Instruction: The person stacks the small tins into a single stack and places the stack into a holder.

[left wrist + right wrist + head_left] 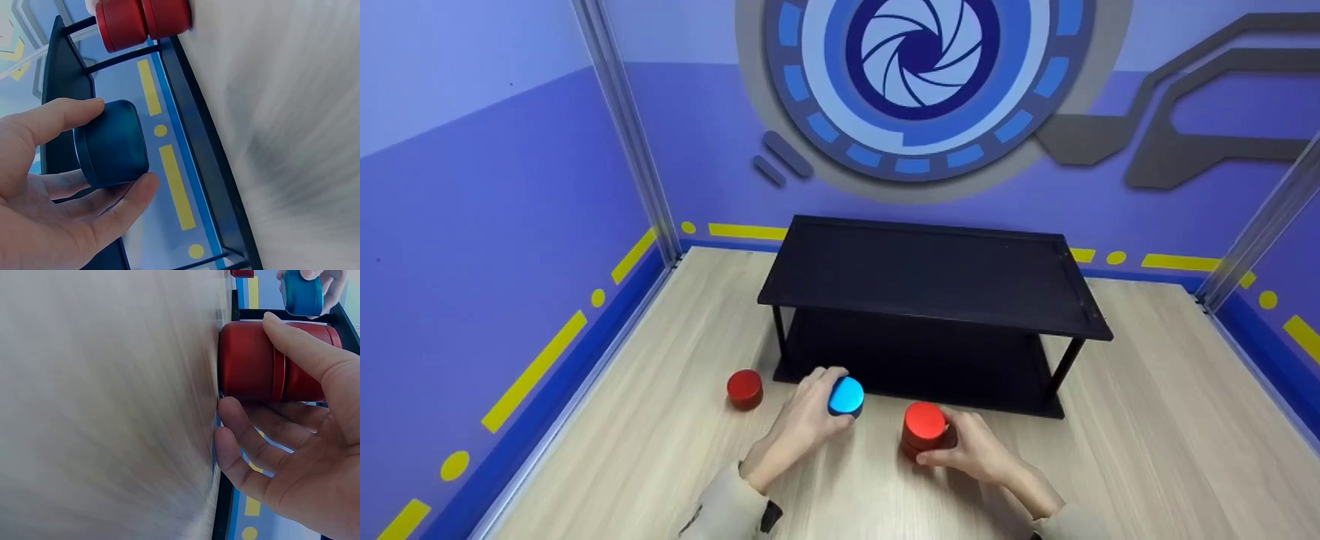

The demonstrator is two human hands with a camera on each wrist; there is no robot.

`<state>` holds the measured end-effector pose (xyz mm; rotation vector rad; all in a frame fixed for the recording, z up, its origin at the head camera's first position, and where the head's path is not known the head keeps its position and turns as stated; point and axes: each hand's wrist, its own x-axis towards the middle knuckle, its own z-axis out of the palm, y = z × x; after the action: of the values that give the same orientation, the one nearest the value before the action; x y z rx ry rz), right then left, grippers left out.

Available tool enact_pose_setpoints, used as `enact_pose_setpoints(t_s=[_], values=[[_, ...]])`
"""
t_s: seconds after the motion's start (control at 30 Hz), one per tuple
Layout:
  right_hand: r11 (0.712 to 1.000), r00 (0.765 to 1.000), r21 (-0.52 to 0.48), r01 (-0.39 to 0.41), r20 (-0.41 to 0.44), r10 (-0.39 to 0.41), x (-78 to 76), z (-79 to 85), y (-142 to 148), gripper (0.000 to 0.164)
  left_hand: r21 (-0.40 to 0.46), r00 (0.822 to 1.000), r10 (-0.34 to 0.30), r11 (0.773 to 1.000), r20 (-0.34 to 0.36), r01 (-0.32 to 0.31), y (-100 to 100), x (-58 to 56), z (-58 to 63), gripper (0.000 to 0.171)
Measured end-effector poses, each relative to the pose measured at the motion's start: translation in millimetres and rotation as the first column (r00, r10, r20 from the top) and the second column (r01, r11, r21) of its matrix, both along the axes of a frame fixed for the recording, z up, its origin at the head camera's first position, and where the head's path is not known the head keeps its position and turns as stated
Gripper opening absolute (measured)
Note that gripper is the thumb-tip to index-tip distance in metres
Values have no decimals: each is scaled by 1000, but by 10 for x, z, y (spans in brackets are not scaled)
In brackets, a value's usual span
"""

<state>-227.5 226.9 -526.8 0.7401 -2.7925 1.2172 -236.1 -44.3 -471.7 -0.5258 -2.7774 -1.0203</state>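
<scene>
My left hand (pixel 807 415) grips a small round blue tin (pixel 847 396) between thumb and fingers. In the left wrist view, that blue tin (pixel 115 143) is held clear of the table. Two red tins (pixel 923 426) stand stacked to its right, before the black shelf. Around the stack's right side, my right hand (pixel 979 448) has its thumb and fingers. The right wrist view shows the lower red tin (pixel 247 363) standing on the wood, the thumb lying across near the seam. Another red tin (pixel 745 390) stands alone left of my left hand.
A two-level black shelf (pixel 922 274) stands behind the hands, its lower board (pixel 915 360) near the tabletop. The pale wooden table (pixel 645 450) extends to both sides. Blue-purple walls (pixel 525 262) with metal corner posts enclose it at the back and sides.
</scene>
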Motion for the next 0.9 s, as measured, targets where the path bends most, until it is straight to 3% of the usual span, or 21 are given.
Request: enact_pose_setpoints(t_s=[0.63,0.9], values=[[1000,1000,11,4,6,-4,3,6,-8,68,-25,993,-98,995,-59,96,278,-2,134,58],[1000,1000,6,4,-10,-3,-1,-8,-12,61,-24,993,-118,993,-29,118,416,31,184,59]])
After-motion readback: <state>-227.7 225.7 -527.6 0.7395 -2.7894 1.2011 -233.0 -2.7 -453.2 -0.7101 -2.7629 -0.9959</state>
